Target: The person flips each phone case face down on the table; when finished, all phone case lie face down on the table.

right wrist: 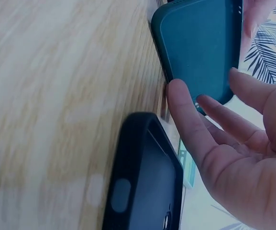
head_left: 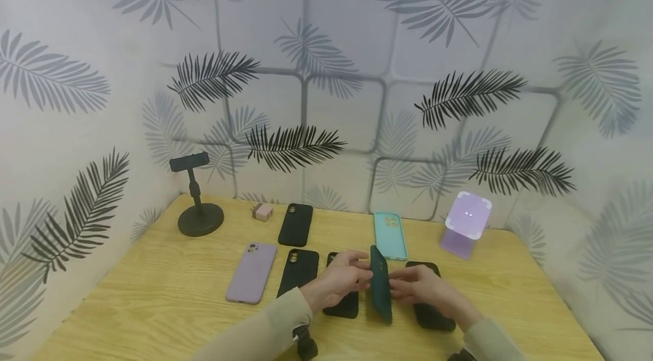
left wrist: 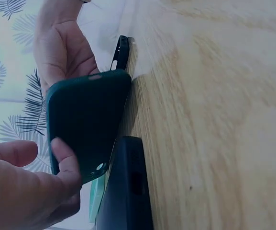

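Observation:
A dark green phone case (head_left: 380, 290) stands tilted up on edge between the two hands. My left hand (head_left: 342, 281) holds it from the left, one finger curled on its outer back near the camera hole in the left wrist view. My right hand (head_left: 427, 290) holds it from the other side, thumb and fingers at its edges; its hollow inside (right wrist: 200, 52) shows in the right wrist view. Beneath the left hand lies a black phone case (head_left: 343, 308), partly hidden. Another black case (head_left: 433, 315) lies under the right hand, its open side up.
Farther left on the wooden table (head_left: 153, 293) lie a lilac phone case (head_left: 251, 273) and two black cases, one nearer (head_left: 300, 267), one farther (head_left: 296, 226). A turquoise case (head_left: 391, 245), a pink charger plug (head_left: 263, 212), a black stand (head_left: 200, 218) and a purple stand (head_left: 466, 216) are behind.

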`<action>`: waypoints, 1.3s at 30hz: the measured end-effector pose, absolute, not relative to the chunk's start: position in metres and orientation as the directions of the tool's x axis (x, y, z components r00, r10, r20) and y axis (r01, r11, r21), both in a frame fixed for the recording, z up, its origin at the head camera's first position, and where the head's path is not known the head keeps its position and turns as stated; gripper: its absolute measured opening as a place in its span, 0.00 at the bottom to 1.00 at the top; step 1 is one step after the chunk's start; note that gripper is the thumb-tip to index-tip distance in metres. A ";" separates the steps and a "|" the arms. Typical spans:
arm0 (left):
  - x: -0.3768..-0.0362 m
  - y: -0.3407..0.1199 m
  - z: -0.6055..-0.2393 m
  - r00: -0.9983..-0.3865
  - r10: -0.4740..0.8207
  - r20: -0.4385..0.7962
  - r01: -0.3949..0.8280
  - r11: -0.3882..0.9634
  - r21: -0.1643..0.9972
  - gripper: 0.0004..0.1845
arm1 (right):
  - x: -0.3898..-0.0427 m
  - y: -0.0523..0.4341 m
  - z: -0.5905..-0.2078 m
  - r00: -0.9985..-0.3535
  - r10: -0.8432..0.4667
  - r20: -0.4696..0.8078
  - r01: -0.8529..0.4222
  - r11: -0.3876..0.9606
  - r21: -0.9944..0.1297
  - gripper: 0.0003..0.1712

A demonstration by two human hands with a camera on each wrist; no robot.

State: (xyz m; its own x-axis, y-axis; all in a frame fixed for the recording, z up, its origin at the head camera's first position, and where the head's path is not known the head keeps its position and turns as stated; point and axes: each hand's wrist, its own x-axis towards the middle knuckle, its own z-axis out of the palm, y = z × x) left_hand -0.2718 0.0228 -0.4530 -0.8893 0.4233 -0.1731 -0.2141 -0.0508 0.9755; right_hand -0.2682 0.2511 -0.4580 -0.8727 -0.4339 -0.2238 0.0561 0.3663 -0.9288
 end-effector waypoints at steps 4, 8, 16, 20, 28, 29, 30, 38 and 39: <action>-0.272 0.025 -0.455 -0.877 0.444 -0.181 -0.244 -0.087 0.966 0.28 | -0.268 0.248 -0.459 -0.866 -0.441 -0.234 0.084 0.335 -0.939 0.32; -0.272 0.028 -0.458 -0.868 0.461 -0.183 -0.261 -0.110 0.959 0.28 | -0.269 0.247 -0.460 -0.853 -0.462 -0.244 0.108 0.300 -0.948 0.34; -0.267 0.031 -0.460 -0.828 0.515 -0.224 -0.300 -0.069 0.951 0.27 | -0.269 0.242 -0.464 -0.838 -0.499 -0.221 0.124 0.221 -0.967 0.39; -0.267 0.033 -0.465 -0.815 0.526 -0.242 -0.318 -0.056 0.947 0.28 | -0.268 0.242 -0.468 -0.848 -0.485 -0.216 0.136 0.194 -0.971 0.40; -0.268 0.035 -0.462 -0.810 0.530 -0.249 -0.330 -0.062 0.942 0.32 | -0.269 0.242 -0.467 -0.905 -0.397 -0.151 0.078 0.193 -0.978 0.38; -0.268 0.035 -0.460 -0.810 0.528 -0.253 -0.330 -0.055 0.942 0.32 | -0.269 0.243 -0.466 -0.916 -0.376 -0.141 0.065 0.207 -0.976 0.38; -0.268 0.035 -0.458 -0.810 0.527 -0.257 -0.331 -0.050 0.942 0.32 | -0.270 0.244 -0.465 -0.924 -0.360 -0.131 0.053 0.218 -0.975 0.39; -0.269 0.032 -0.449 -0.805 0.521 -0.282 -0.340 -0.016 0.940 0.31 | -0.273 0.259 -0.465 -0.944 -0.314 -0.105 0.033 0.228 -0.973 0.38; -0.270 0.032 -0.449 -0.804 0.522 -0.283 -0.341 -0.016 0.940 0.31 | -0.272 0.261 -0.465 -0.944 -0.314 -0.103 0.029 0.232 -0.972 0.38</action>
State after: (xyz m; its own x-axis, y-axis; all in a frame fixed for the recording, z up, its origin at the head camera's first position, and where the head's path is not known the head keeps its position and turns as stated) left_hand -0.2696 0.0318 -0.4486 -0.8044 0.5223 -0.2830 -0.3413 -0.0164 0.9398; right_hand -0.2724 0.2608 -0.4652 -0.9439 -0.3138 -0.1027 0.0286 0.2322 -0.9723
